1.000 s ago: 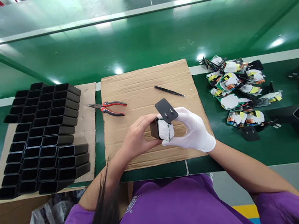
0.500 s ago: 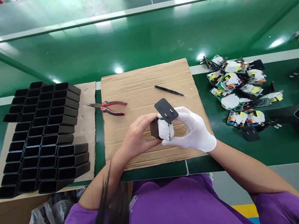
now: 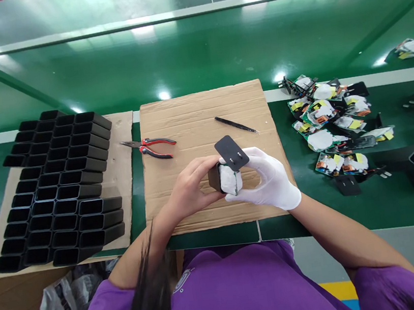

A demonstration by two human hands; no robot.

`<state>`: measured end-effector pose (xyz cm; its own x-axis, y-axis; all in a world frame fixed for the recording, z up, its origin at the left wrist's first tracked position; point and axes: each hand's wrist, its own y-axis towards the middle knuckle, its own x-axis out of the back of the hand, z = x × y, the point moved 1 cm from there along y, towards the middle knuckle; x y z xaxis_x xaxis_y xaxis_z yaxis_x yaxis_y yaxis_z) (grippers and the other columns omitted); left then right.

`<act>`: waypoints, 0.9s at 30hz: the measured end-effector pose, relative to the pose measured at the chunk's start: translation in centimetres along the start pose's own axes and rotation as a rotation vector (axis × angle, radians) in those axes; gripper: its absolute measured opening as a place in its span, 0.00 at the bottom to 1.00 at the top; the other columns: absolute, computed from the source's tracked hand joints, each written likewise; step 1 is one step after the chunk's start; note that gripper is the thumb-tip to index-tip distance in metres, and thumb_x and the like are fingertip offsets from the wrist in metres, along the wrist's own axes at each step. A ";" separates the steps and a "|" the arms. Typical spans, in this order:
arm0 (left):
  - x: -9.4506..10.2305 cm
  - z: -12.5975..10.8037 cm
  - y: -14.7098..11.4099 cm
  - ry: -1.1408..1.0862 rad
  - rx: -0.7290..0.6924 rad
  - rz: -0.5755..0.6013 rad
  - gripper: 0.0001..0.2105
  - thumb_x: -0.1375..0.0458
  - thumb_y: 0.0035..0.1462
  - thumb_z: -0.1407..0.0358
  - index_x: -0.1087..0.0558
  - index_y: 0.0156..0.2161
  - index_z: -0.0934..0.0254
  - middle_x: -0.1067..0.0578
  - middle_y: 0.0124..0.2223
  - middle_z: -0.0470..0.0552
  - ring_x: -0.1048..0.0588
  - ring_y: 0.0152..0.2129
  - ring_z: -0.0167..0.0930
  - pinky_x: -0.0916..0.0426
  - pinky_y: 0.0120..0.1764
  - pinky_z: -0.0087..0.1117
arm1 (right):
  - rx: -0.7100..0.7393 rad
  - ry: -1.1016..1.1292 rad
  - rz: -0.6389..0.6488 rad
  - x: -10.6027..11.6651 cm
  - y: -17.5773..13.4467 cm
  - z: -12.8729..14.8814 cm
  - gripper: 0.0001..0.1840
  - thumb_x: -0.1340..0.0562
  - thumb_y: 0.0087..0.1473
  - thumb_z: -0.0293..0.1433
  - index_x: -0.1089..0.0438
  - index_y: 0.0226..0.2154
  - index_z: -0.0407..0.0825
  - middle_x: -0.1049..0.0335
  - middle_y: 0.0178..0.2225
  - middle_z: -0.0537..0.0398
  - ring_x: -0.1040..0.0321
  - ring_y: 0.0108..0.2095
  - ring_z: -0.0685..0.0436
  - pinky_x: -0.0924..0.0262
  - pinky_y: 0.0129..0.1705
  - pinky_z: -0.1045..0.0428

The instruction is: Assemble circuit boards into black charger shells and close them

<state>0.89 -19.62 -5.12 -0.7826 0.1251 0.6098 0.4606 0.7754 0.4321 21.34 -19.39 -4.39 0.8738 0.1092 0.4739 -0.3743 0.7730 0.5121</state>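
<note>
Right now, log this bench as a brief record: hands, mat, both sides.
Left: bare left hand gripping a dark rectangular case
Right: white-gloved right hand holding a white block against the case
Attached: black flat plate with two metal pins; insertion depth unclear
Mat: brown cardboard sheet bearing a slim black tool; red-and-black pliers overlap its left edge
Left side: stacked black hollow cases
Right side: piled circuit boards
</note>
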 end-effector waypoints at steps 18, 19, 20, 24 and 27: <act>-0.2 0.4 -0.2 0.051 0.019 -0.020 0.29 0.34 0.50 0.68 0.34 0.58 0.60 0.23 0.52 0.57 0.23 0.48 0.38 0.25 0.50 0.39 | 0.036 0.027 0.036 -0.3 0.3 -0.4 0.33 0.26 0.47 0.37 0.35 0.55 0.57 0.25 0.49 0.50 0.28 0.52 0.37 0.32 0.54 0.39; -0.3 0.5 -0.3 0.057 0.029 -0.022 0.29 0.34 0.50 0.68 0.34 0.57 0.60 0.23 0.52 0.57 0.23 0.48 0.38 0.25 0.49 0.39 | 0.029 0.033 0.042 -0.3 0.3 -0.5 0.33 0.27 0.47 0.37 0.35 0.55 0.57 0.26 0.50 0.50 0.29 0.52 0.37 0.32 0.55 0.38; -0.4 0.6 -0.4 0.061 0.043 -0.023 0.29 0.34 0.49 0.68 0.34 0.57 0.60 0.23 0.52 0.57 0.23 0.48 0.38 0.25 0.49 0.39 | 0.019 0.041 0.046 -0.4 0.2 -0.6 0.32 0.27 0.48 0.36 0.35 0.55 0.57 0.26 0.51 0.50 0.29 0.53 0.37 0.33 0.56 0.37; -0.7 0.8 -0.4 0.022 0.126 -0.021 0.29 0.31 0.49 0.64 0.32 0.56 0.61 0.22 0.51 0.56 0.22 0.47 0.38 0.24 0.49 0.39 | -0.109 0.178 0.094 -0.8 0.1 -1.4 0.37 0.26 0.46 0.38 0.37 0.57 0.55 0.31 0.56 0.46 0.33 0.58 0.35 0.38 0.59 0.36; -0.7 0.8 -0.1 -0.046 0.185 -0.032 0.30 0.30 0.49 0.58 0.32 0.56 0.62 0.22 0.51 0.56 0.21 0.45 0.36 0.23 0.47 0.36 | -0.319 0.500 0.236 -1.2 0.1 -2.2 0.52 0.26 0.42 0.47 0.46 0.64 0.54 0.40 0.64 0.42 0.37 0.61 0.34 0.35 0.57 0.39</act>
<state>1.09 -19.31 -6.12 -0.8157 0.1235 0.5651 0.3538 0.8795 0.3184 20.88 -18.09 -6.46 0.8472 0.5183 0.1166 -0.5311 0.8322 0.1593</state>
